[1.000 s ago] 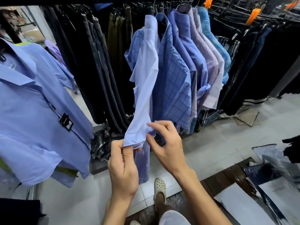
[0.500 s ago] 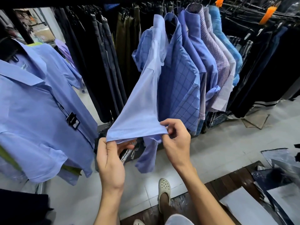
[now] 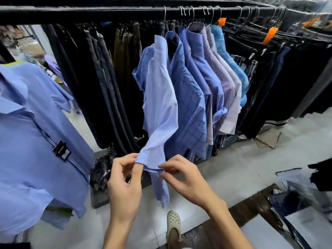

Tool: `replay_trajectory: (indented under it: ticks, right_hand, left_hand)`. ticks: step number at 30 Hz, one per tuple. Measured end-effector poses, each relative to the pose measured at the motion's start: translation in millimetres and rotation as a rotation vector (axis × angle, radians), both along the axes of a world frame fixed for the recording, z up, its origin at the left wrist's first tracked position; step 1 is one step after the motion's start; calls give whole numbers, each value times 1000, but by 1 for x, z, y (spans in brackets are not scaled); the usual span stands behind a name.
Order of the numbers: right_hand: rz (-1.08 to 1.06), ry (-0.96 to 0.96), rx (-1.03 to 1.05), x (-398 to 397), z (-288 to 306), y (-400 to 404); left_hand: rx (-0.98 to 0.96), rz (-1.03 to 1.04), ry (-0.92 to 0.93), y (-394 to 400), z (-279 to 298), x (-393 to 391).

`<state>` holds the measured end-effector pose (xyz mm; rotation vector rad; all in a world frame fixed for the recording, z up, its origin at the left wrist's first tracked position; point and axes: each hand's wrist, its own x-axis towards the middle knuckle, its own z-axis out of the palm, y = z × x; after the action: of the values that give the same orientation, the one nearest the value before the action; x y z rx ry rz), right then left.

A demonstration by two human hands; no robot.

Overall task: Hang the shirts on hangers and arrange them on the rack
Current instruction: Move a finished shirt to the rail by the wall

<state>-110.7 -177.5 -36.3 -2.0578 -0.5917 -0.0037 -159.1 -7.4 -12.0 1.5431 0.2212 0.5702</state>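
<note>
A light blue shirt [image 3: 159, 97] hangs on a hanger from the black rack rail [image 3: 100, 10], at the left end of a row of blue, checked and lilac shirts [image 3: 203, 81]. Its long sleeve cuff [image 3: 150, 159] is pulled toward me. My left hand [image 3: 124, 186] pinches the cuff's left edge between thumb and fingers. My right hand [image 3: 183, 177] pinches the cuff's right lower edge. Below the hands a second strip of the same shirt hangs down.
A large blue shirt [image 3: 36, 141] with a black tag hangs close at the left. Dark trousers [image 3: 100, 87] fill the rail left and right of the shirts. Plastic bags [image 3: 102, 169] lie under the rack, more packaging [image 3: 305, 203] at the right. My shoe [image 3: 173, 221] stands on the tiled floor.
The spread-out sleeve has been let fall narrower. Both hands have come closer together at the cuff. The camera has tilted up, showing the rail and hanger hooks.
</note>
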Motion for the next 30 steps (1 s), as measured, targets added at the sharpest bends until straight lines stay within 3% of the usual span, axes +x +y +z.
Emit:
replay_trajectory:
  ticks: [5, 8, 20, 25, 30]
  right_hand:
    - [-207, -110, 257, 30, 31, -1]
    - [-296, -233, 281, 57, 54, -6]
    - [-310, -308, -129, 199, 95, -20]
    - [-235, -375, -144, 260, 118, -17]
    - [-94, -334, -348, 299, 145, 0]
  left_hand:
    - [126, -299, 111, -9, -2, 23]
    - [184, -371, 133, -13, -1, 39]
    - [338, -344, 19, -33, 50, 165]
    - [434, -323, -21, -36, 78, 219]
    - [426, -230, -49, -21, 115, 276]
